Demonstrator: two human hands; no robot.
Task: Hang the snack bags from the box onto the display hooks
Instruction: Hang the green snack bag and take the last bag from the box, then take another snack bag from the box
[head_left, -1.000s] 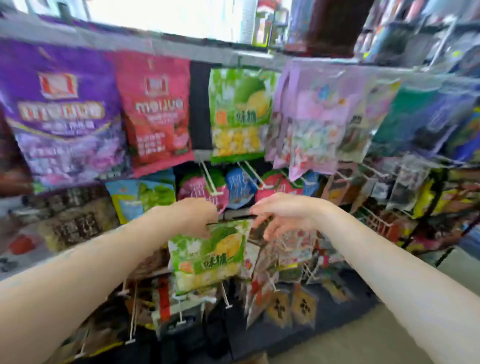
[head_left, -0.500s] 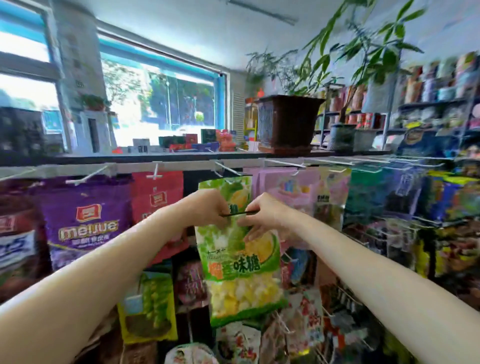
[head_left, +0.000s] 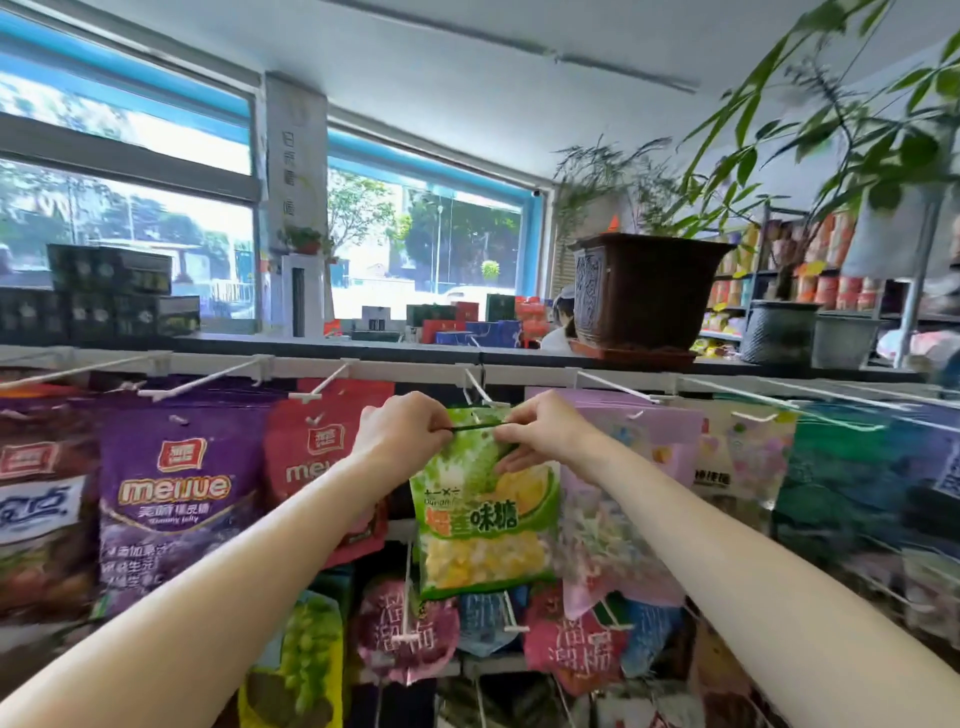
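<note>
Both hands are raised to the top row of the display, holding 1 green snack bag (head_left: 483, 514) by its upper edge. The left hand (head_left: 402, 441) is closed into a loose fist at the bag's top left corner, fingers curled in and pinching the edge. The right hand (head_left: 540, 434) pinches the top right corner, thumb and forefinger drawn together on the edge while the other fingers lie half curled against the front of the bag. A thin dark line runs straight between the 2 hands across the bag's top (what it is cannot be told from this view).

The bag hangs upright below the hands, its header just beneath a white display hook (head_left: 475, 387) that juts from the top rail (head_left: 519, 371). Whether the header's hole is already on the hook cannot be made out. The bag sits between a red bag (head_left: 317, 452) on its left and a pale purple bag (head_left: 623, 519) on its right, overlapping the edges of both. Further left hangs a purple jelly bag (head_left: 176, 499).

On the ledge above the rail stands a brown plant pot (head_left: 644, 291).
</note>
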